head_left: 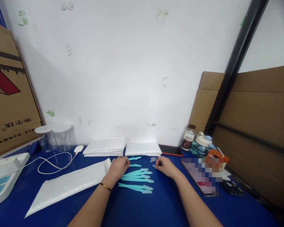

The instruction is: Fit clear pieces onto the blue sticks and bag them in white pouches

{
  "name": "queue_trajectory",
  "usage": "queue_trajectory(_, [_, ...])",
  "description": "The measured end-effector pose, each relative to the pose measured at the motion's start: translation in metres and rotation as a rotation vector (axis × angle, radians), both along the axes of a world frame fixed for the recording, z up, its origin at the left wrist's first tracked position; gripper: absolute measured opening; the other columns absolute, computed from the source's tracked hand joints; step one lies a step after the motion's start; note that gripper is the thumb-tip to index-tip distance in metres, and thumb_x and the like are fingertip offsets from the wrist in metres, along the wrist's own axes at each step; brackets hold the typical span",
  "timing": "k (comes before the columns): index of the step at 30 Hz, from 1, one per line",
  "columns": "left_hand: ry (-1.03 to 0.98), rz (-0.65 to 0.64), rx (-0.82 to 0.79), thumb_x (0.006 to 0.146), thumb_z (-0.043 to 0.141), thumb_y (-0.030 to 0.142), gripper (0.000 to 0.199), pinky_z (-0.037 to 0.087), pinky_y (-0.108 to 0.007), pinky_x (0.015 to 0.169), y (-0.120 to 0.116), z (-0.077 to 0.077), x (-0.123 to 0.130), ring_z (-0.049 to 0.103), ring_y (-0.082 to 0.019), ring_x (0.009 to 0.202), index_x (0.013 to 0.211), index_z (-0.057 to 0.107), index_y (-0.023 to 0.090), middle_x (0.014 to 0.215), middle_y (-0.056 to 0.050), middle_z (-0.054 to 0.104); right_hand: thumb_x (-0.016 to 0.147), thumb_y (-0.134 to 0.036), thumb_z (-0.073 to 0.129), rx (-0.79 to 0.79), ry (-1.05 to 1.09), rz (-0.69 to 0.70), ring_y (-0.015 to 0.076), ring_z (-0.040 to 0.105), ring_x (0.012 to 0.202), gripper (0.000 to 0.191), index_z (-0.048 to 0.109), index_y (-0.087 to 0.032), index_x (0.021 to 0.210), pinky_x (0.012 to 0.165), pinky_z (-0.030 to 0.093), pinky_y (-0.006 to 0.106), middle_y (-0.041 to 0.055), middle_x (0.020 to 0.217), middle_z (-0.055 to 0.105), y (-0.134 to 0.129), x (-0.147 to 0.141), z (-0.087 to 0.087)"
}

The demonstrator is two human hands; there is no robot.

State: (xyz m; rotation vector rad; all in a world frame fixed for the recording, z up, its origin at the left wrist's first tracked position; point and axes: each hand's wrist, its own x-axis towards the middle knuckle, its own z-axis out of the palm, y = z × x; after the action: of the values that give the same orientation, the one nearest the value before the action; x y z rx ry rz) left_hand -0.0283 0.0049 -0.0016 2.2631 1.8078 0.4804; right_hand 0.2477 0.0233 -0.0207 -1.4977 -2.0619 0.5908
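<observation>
"Where do the turquoise tools (133, 187) lie?"

"On the blue bench (142, 211), in a loose column between the person's forearms, with several fanned together nearest the body."

"And the hands?"

"The left hand (118, 167) seems to pinch one slim turquoise tool (135, 165) by its handle end, thumb against fingers. The right hand (165, 166) pinches a small translucent piece (154, 166), just beside more translucent pieces (153, 159)."

"How would such a tool handle?"

"Light and fairly stiff, probably smooth plastic that could skid on the bench. The handle is the place to hold it; the broader end looks finer (and perhaps sharp, though the view is too small to tell). The translucent pieces look light and easily flicked away, so they suit a fingertip grip at the edges."

"And the arms?"

"Both reach forward from the near edge, converging, the wrists low and the fingers turned inward."

"Beyond them?"

"A white mailer (71, 186) lies left of the left hand; two white stacks (105, 147) (143, 148) and a phone (171, 150) sit by the wall (132, 78)."
</observation>
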Motion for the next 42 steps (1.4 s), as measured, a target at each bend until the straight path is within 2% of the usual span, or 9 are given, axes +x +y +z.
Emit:
queue_trajectory(3, [-0.071, -0.034, -0.018, 0.078, 0.052, 0.026, 0.009, 0.032, -0.023, 0.068, -0.003, 0.002, 0.004, 0.057, -0.014, 0.075, 0.078, 0.059, 0.022, 0.076, 0.002, 0.063, 0.065, -0.014, 0.061, -0.059, 0.103, 0.05, 0.012, 0.05, 0.058, 0.004, 0.06, -0.016, 0.068, 0.053, 0.037, 0.021, 0.0003, 0.063, 0.058, -0.002, -0.005, 0.002])
queue_trajectory(6, [-0.141, -0.05, -0.037, 0.078, 0.05, 0.027, 0.01, 0.032, -0.022, 0.066, -0.005, 0.004, 0.008, 0.056, -0.013, 0.071, 0.079, 0.059, 0.022, 0.073, 0.003, 0.063, 0.068, -0.02, 0.061, -0.057, 0.247, 0.108, 0.0103, 0.049, 0.057, 0.006, 0.061, -0.016, 0.073, 0.052, 0.036, 0.02, -0.0004, 0.064, 0.058, -0.005, -0.014, 0.006])
queue_trajectory(9, [-0.177, -0.071, -0.037, 0.078, 0.05, 0.028, 0.01, 0.032, -0.022, 0.065, -0.006, 0.004, 0.01, 0.055, -0.012, 0.069, 0.079, 0.059, 0.022, 0.071, 0.003, 0.062, 0.071, -0.024, 0.061, -0.052, 0.302, 0.135, 0.0095, 0.047, 0.056, 0.011, 0.062, -0.015, 0.076, 0.051, 0.035, 0.019, -0.0008, 0.063, 0.057, -0.007, -0.022, 0.008])
queue_trajectory(17, [-0.129, -0.089, -0.027, 0.075, 0.053, 0.026, 0.008, 0.032, -0.021, 0.067, -0.009, 0.007, 0.015, 0.056, -0.013, 0.076, 0.077, 0.06, 0.021, 0.077, 0.001, 0.064, 0.072, -0.022, 0.059, -0.041, 0.249, 0.178, 0.0096, 0.047, 0.057, 0.009, 0.063, -0.016, 0.076, 0.052, 0.035, 0.019, -0.0006, 0.063, 0.058, -0.014, -0.029, 0.011])
queue_trajectory(23, [-0.111, -0.099, -0.022, 0.075, 0.054, 0.028, 0.009, 0.032, -0.022, 0.066, -0.008, 0.008, 0.014, 0.056, -0.013, 0.075, 0.077, 0.06, 0.022, 0.075, 0.002, 0.063, 0.072, -0.021, 0.057, -0.034, 0.201, 0.172, 0.0097, 0.048, 0.057, 0.009, 0.064, -0.016, 0.076, 0.052, 0.035, 0.019, -0.0004, 0.064, 0.059, -0.018, -0.029, 0.018])
queue_trajectory(28, [-0.133, -0.114, -0.034, 0.076, 0.052, 0.029, 0.012, 0.035, -0.022, 0.067, -0.009, 0.008, 0.015, 0.057, -0.013, 0.073, 0.078, 0.061, 0.022, 0.076, 0.002, 0.064, 0.072, -0.019, 0.056, -0.021, 0.205, 0.193, 0.0103, 0.05, 0.058, 0.01, 0.065, -0.017, 0.077, 0.053, 0.036, 0.019, -0.0005, 0.065, 0.06, -0.02, -0.032, 0.017])
queue_trajectory(35, [-0.15, -0.222, -0.121, 0.074, 0.052, 0.029, 0.014, 0.037, -0.021, 0.063, -0.014, 0.006, 0.022, 0.057, -0.012, 0.069, 0.079, 0.063, 0.021, 0.074, 0.002, 0.064, 0.071, -0.02, 0.056, -0.085, 0.178, 0.273, 0.0116, 0.053, 0.058, 0.012, 0.067, -0.017, 0.077, 0.053, 0.038, 0.02, 0.0009, 0.065, 0.062, -0.022, -0.037, 0.017])
queue_trajectory(38, [-0.144, -0.184, -0.08, 0.075, 0.054, 0.036, 0.018, 0.039, -0.022, 0.066, -0.013, 0.007, 0.017, 0.057, -0.014, 0.076, 0.083, 0.063, 0.023, 0.08, 0.001, 0.064, 0.074, -0.024, 0.054, 0.008, 0.148, 0.175, 0.0143, 0.055, 0.065, 0.016, 0.067, -0.017, 0.079, 0.059, 0.041, 0.023, 0.0024, 0.071, 0.064, -0.014, -0.022, 0.017])
queue_trajectory(42, [-0.022, 0.005, 0.092, 0.079, 0.05, 0.028, 0.022, 0.037, -0.028, 0.081, -0.006, 0.005, 0.005, 0.053, -0.018, 0.099, 0.097, 0.061, 0.023, 0.103, -0.004, 0.061, 0.075, -0.017, 0.049, 0.205, 0.082, -0.067, 0.0177, 0.057, 0.076, 0.017, 0.065, -0.018, 0.081, 0.072, 0.042, 0.028, 0.0046, 0.082, 0.063, 0.0, 0.001, 0.011])
